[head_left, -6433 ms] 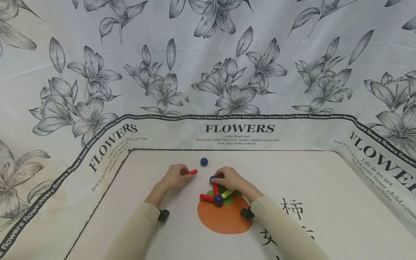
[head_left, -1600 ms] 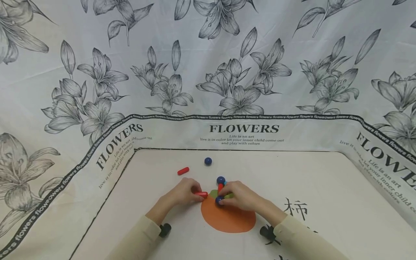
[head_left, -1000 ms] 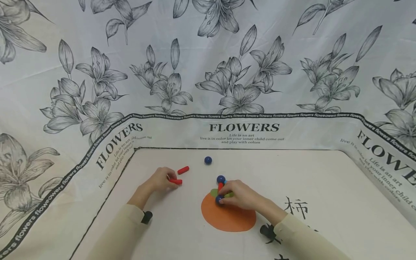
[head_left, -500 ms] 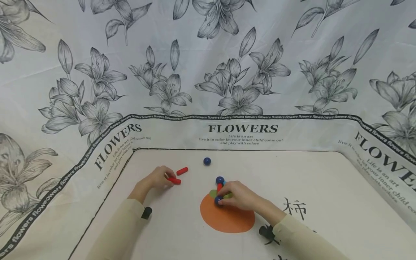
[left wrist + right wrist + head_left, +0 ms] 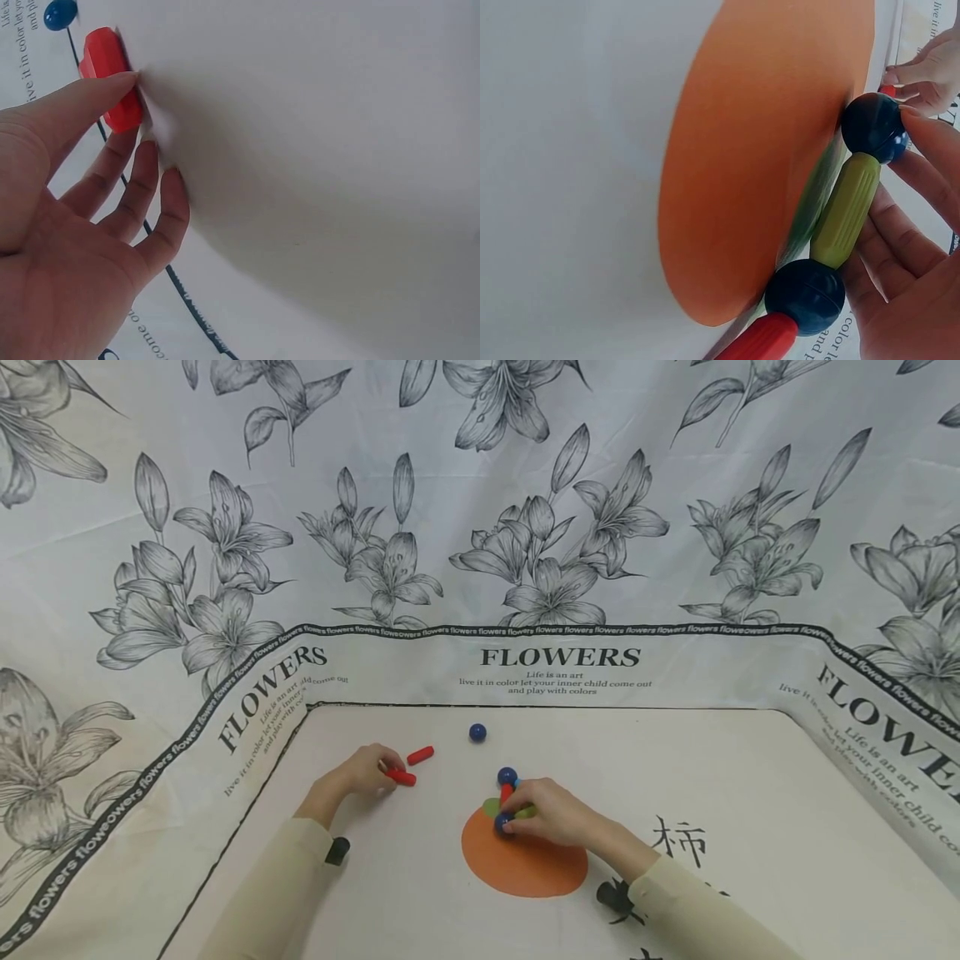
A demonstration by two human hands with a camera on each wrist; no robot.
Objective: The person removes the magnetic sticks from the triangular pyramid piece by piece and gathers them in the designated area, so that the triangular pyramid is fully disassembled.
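Note:
My left hand pinches a red rod between thumb and finger, close over the table. A second red rod lies just beyond it. With thumb and fingers my right hand grips a blue ball above the orange print. That ball is part of a joined piece: a yellow-green rod runs from it to another blue ball, where a red rod begins. In the head view, a far blue ball tops a red rod, with a bit of light blue beside it; the fingers hide part of the piece.
A loose blue ball rests near the back of the table. The printed orange persimmon on the tabletop lies below the right hand. A floral cloth hangs behind the table, and black characters are printed at the right.
My left hand has moved back and left from beside the joined piece, carrying the red rod; lately it barely moves. Earlier, my right hand shifted from the far ball to the near one.

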